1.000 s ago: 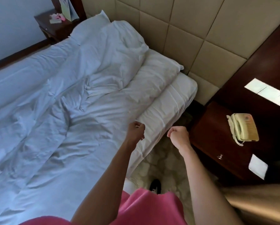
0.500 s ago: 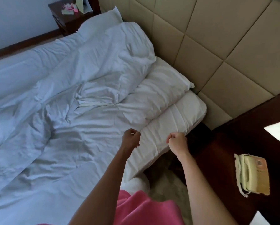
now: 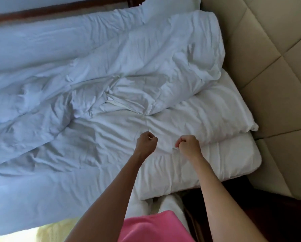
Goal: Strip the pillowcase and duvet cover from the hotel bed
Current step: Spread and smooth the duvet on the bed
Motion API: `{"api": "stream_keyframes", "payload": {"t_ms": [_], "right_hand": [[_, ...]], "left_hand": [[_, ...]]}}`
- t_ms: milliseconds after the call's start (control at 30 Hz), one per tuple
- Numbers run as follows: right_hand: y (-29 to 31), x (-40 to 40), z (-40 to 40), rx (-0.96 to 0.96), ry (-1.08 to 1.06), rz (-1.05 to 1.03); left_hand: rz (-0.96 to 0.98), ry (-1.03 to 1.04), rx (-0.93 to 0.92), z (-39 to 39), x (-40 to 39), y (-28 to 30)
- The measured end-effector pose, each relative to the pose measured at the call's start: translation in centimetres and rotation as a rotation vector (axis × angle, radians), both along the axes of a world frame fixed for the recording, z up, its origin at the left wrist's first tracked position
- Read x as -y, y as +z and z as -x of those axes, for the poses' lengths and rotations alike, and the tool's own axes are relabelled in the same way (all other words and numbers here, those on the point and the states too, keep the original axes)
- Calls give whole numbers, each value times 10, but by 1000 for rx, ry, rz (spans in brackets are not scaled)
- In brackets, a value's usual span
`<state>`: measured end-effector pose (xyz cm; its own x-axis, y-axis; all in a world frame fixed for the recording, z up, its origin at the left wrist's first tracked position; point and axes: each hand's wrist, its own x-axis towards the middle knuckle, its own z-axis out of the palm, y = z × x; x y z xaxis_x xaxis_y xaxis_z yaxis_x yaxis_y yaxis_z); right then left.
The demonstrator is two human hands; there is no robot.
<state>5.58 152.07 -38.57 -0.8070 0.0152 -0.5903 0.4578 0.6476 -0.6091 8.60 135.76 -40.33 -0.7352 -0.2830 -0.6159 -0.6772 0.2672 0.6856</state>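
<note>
Padded beige headboard (image 3: 261, 70) runs down the right side, dark wood baseboard (image 3: 59, 12) at far left, bed (image 3: 233, 172) fills most of my view. I'm standing at the bed's near edge, pink top (image 3: 153, 227) at bottom of frame.

Duvet cover (image 3: 93, 67): white, heavily wrinkled, long axis runs left-right, its bunched top end pointing right toward the headboard. It overlaps the far edge of the pillow.

Pillowcase (image 3: 207, 117): still on the pillow, white, long axis running from near-left to far-right, its right corner poking out close to the headboard. It lies on the mattress at the right, head end, partly tucked under the duvet's bunched edge. A second pillow (image 3: 163, 6) shows at the far top edge.

My left hand (image 3: 146, 143): fingers curled into a fist, hovering over the sheet just left of the pillow's near-left end; I can't tell if anything is pinched in it. My right hand (image 3: 188, 144): fingers curled too, knuckles up, right at the pillow's near edge; it looks in contact with the fabric, but I can't tell whether it's gripping it. Hands sit near each other, not touching.
</note>
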Motion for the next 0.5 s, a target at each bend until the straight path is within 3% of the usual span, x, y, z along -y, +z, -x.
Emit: {"api": "stream_keyframes", "payload": {"t_ms": [100, 267, 400, 500], "right_hand": [[-28, 11, 35, -24, 197, -41], [-72, 34, 106, -140, 706, -106], [-112, 68, 165, -331, 1125, -317], [-142, 95, 200, -510, 1294, -492]], "left_hand": [[81, -1, -21, 29, -1, -14], [177, 45, 15, 57, 3, -43], [187, 26, 74, 75, -4, -72], [225, 10, 93, 86, -2, -84]]}}
